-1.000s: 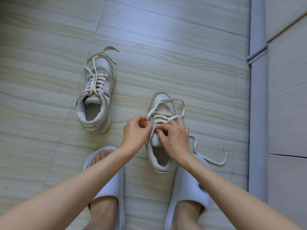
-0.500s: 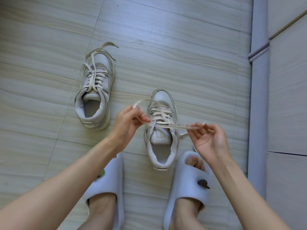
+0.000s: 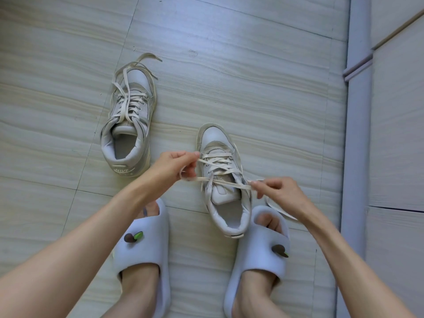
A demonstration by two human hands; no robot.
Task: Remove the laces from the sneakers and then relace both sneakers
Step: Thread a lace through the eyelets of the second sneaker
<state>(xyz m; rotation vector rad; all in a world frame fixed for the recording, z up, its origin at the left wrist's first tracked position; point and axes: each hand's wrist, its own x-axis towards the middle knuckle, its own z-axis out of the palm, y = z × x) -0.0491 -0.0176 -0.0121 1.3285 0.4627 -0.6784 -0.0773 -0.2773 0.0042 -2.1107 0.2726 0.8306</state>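
Two pale grey sneakers stand on the floor, toes pointing away. The near sneaker (image 3: 226, 180) lies between my hands, its cream lace (image 3: 227, 184) crossed over the tongue. My left hand (image 3: 174, 166) pinches one end of that lace at the shoe's left side. My right hand (image 3: 278, 191) pinches the other end at the right, the strand stretched across the shoe. A loose tail (image 3: 281, 212) trails behind my right wrist. The far sneaker (image 3: 129, 125) sits up and to the left, laced, with loose lace ends (image 3: 146, 60) spread past its toe.
My feet in pale blue slides (image 3: 146, 255) (image 3: 259, 253) stand close below the near sneaker. The floor is light wood-grain tile (image 3: 252, 76). A grey wall trim (image 3: 356, 134) and pale cabinet panels (image 3: 399, 134) run down the right side.
A second ago both hands met over the near sneaker's tongue. They have since pulled apart sideways, drawing the lace taut across the shoe; the loop beyond the toe is gone.
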